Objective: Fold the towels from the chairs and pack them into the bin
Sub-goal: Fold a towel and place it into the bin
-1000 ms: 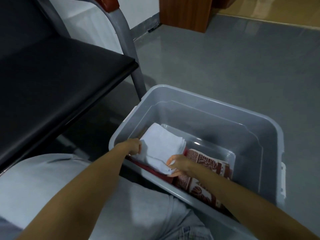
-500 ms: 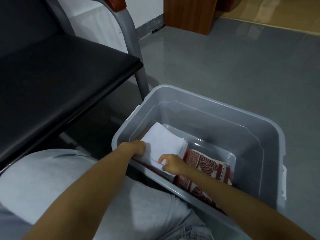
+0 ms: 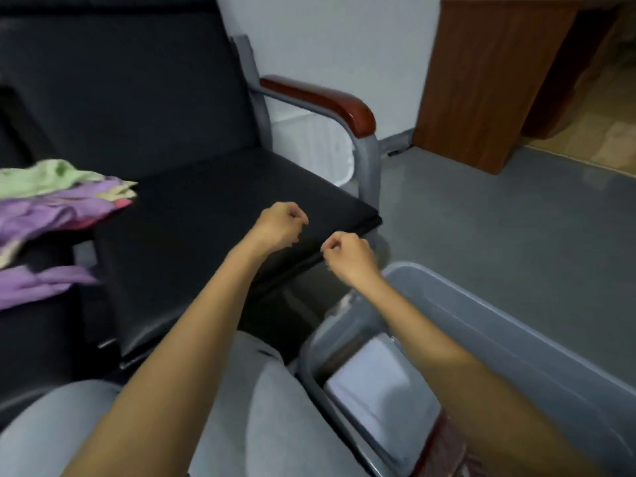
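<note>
**Two towels in the bin, a heap left on the chairs**

The fingers of the left hand (image 3: 278, 225) are curled in toward the palm and grasp nothing. Those of the right hand (image 3: 348, 255) are curled the same way, also empty. Both hands hang in the air close together above the front edge of the black chair seat (image 3: 206, 215), touching neither cloth nor seat. The right forearm reaches across the near corner of the grey bin (image 3: 488, 306).

Inside the bin, under that forearm, a folded white towel (image 3: 375, 383) lies flat against the near wall. It rests on a red patterned towel (image 3: 444, 440), of which only an edge shows. Those two look packed. The rest of the bin's floor is cut off by the frame, so I cannot tell whether it holds more.

At the left edge of the view lies a loose heap: a green towel (image 3: 44, 175) on top, a purple towel (image 3: 55, 215) under it with a pink edge showing, and another purple piece (image 3: 38, 284) lower down. All are crumpled and unfolded, on what seems to be a neighbouring chair.

My reading is that the task is in its early-to-middle part. With both hands free, fetching one from the heap would be the likely next step.
</note>
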